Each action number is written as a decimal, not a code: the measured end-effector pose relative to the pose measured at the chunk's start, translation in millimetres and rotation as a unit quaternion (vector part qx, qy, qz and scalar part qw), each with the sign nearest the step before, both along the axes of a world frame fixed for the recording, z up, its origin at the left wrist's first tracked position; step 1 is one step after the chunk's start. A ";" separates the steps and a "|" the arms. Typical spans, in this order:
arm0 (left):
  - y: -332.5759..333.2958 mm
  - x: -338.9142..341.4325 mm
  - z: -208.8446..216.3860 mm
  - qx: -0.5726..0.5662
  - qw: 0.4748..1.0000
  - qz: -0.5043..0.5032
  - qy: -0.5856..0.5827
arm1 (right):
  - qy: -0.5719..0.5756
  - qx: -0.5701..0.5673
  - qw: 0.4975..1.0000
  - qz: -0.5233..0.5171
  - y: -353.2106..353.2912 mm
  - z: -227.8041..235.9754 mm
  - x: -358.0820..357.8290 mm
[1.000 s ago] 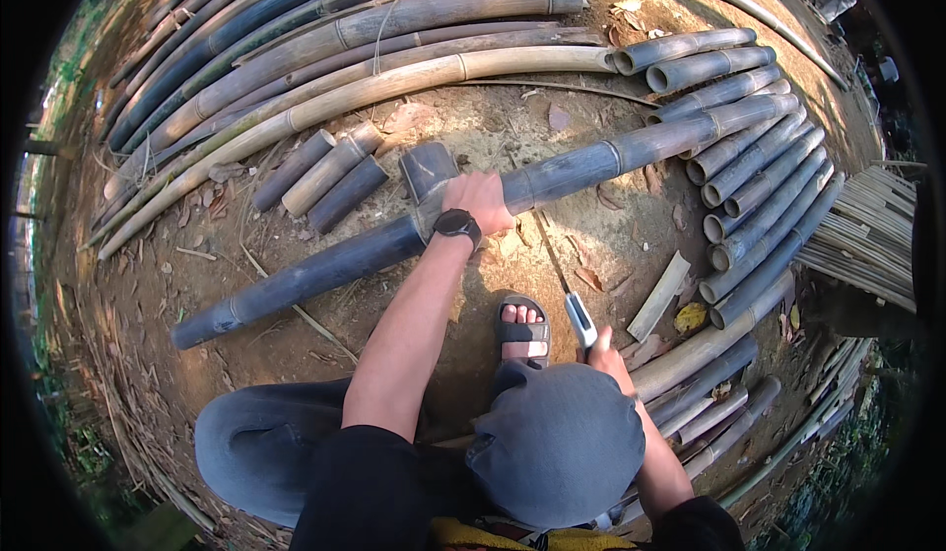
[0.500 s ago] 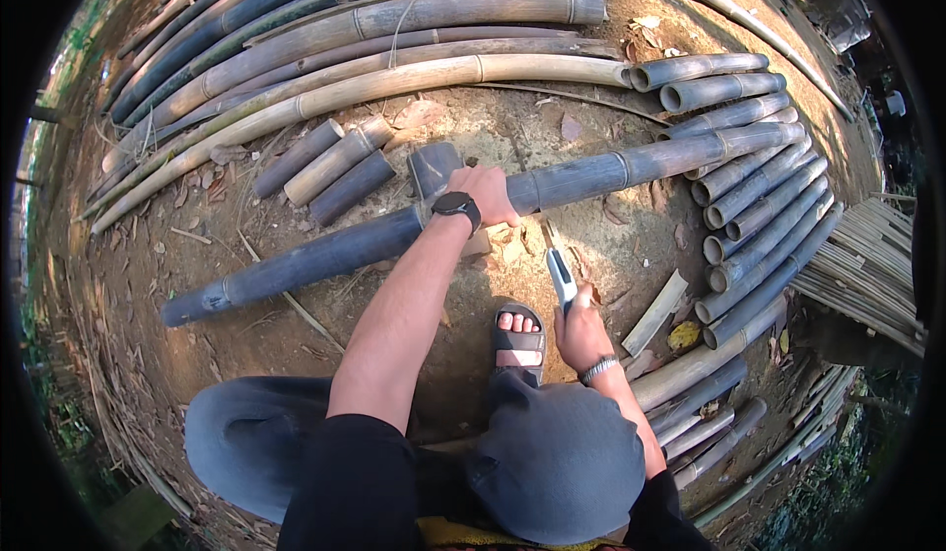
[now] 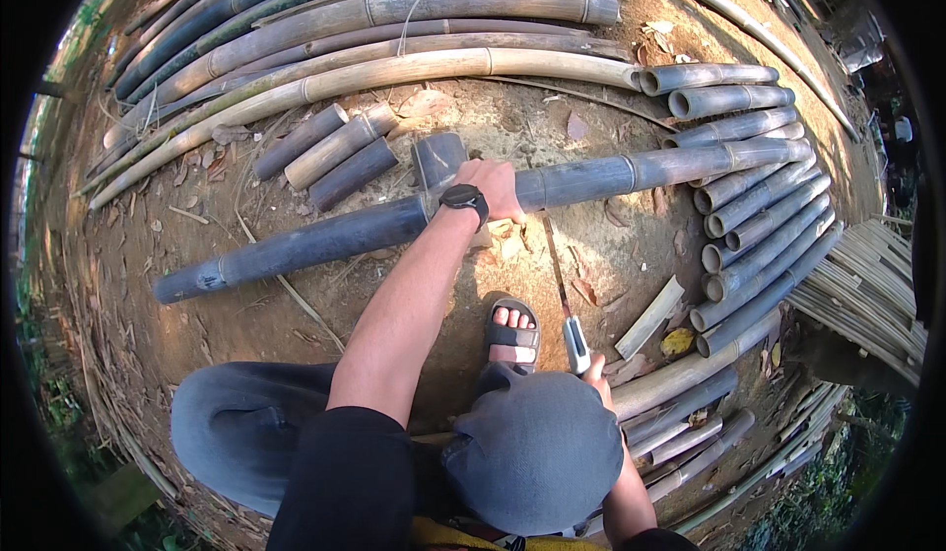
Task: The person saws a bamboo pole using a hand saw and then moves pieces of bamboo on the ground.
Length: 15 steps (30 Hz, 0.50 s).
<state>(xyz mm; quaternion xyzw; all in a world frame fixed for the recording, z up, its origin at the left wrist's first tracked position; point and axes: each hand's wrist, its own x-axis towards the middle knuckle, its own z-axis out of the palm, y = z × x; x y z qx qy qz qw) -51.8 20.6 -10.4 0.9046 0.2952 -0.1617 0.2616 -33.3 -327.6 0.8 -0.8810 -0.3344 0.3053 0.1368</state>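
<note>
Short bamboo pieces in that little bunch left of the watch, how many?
3, side by side: a gray piece farthest left, a tan piece in the middle, a dark piece nearest the long pole. None seems hidden.

Outdoors, brown earthen ground (image 3: 236,339) scattered with dry leaves (image 3: 575,125) spreads under patchy sunlight (image 3: 505,280), bright around the middle and toward the upper right, while green plants (image 3: 838,482) fringe the left edge and the shaded lower right.

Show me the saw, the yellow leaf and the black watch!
Saw (image 3: 574,341), head view: on its handle.
Yellow leaf (image 3: 677,342), head view: on its middle.
Black watch (image 3: 460,196), head view: on its face.
</note>
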 end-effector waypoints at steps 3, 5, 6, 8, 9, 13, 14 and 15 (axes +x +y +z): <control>4.6 -13.3 -2.8 0.007 1.000 0.012 0.011 | -0.063 0.066 0.994 0.067 86.6 -32.1 15.8; 21.3 -14.4 -3.6 -0.025 0.999 0.030 0.025 | -0.034 0.027 0.997 0.063 69.6 -13.4 10.6; 23.5 -8.6 -5.2 -0.051 0.998 0.029 0.027 | -0.023 -0.023 0.998 0.045 41.6 7.2 0.6; 27.5 -3.3 -7.5 -0.068 0.997 0.030 0.026 | 0.017 0.006 1.000 0.024 -27.3 -6.4 -4.7; 25.7 3.3 -6.9 -0.067 0.997 0.028 0.023 | 0.013 -0.001 1.000 0.017 -20.6 -2.5 -2.3; 20.7 -3.3 -9.8 -0.066 0.997 0.026 0.031 | -0.014 0.050 0.997 0.049 81.7 -16.4 20.2; 22.3 -1.8 -10.6 -0.068 0.997 0.025 0.026 | -0.015 0.064 0.997 0.050 66.1 -9.6 14.9; 24.5 -11.5 -16.6 -0.080 0.995 0.035 0.045 | -0.024 0.007 0.998 0.054 45.0 4.6 2.0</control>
